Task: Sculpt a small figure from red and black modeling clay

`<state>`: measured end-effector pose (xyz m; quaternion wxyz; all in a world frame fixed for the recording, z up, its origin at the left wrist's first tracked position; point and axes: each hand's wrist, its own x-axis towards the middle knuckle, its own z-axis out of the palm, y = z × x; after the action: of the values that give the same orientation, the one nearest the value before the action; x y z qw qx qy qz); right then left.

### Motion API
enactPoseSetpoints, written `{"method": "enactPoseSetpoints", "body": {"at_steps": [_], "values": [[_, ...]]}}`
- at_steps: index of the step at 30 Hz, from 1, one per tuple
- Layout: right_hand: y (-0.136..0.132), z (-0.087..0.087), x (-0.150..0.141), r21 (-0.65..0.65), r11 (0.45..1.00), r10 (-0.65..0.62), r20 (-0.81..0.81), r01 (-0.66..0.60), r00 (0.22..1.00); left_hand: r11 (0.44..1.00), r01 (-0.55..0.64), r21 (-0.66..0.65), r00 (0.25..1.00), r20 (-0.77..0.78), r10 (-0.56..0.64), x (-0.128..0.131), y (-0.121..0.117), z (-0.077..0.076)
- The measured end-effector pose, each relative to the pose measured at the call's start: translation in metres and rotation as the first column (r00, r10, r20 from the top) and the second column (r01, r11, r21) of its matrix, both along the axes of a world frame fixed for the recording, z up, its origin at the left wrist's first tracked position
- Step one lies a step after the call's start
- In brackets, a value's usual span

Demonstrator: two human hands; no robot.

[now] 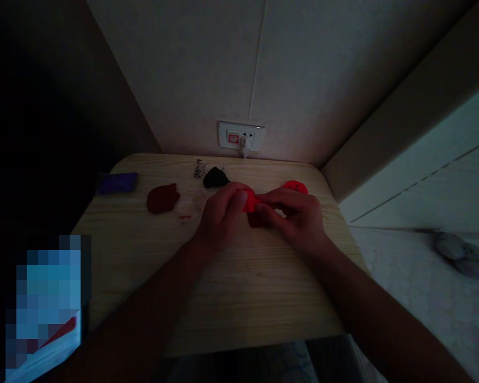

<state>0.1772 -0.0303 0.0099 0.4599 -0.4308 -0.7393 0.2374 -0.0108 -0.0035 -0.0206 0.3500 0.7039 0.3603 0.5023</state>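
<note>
Both hands meet over the wooden table around a bright red lump of modelling clay point(248, 201). My left hand point(222, 213) is closed on the lump, its thumb pressed along the near side. From the right, my right hand point(297, 215) pinches the lump's edge between thumb and fingers. Below the fingers lies a dark red piece point(259, 219), partly covered by the hands. Behind my right hand shows another bright red piece point(296, 186). A black lump point(216, 177) rests just beyond my left hand, and a flat dark red piece point(163, 198) lies to its left.
A purple packet point(118, 182) sits at the table's point(223, 298) left edge. Clear wrappers point(191, 206) lie between the pieces. On the wall is a socket point(241, 136) with a plug in it. A lit, pixelated screen point(51, 298) stands at lower left.
</note>
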Motion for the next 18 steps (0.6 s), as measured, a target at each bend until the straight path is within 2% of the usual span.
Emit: {"method": "enactPoseSetpoints", "body": {"at_steps": [9, 13, 18], "values": [[-0.0007, -0.0034, -0.0016, -0.140, 0.988, -0.082, -0.151, 0.060, 0.985, 1.000, 0.005, 0.029, 0.997, -0.072, -0.003, 0.0023, -0.0036, 0.0049], [0.0021, -0.0057, -0.0023, -0.187, 0.982, -0.076, -0.260, 0.027, 0.963, 0.999, 0.020, 0.035, 0.998, -0.066, -0.017, 0.0016, -0.0041, 0.0034], [-0.0010, -0.0049, -0.0039, -0.246, 0.967, -0.014, -0.299, -0.063, 0.954, 0.998, 0.046, 0.041, 0.993, -0.111, -0.041, 0.0012, -0.0044, 0.0038]]}}
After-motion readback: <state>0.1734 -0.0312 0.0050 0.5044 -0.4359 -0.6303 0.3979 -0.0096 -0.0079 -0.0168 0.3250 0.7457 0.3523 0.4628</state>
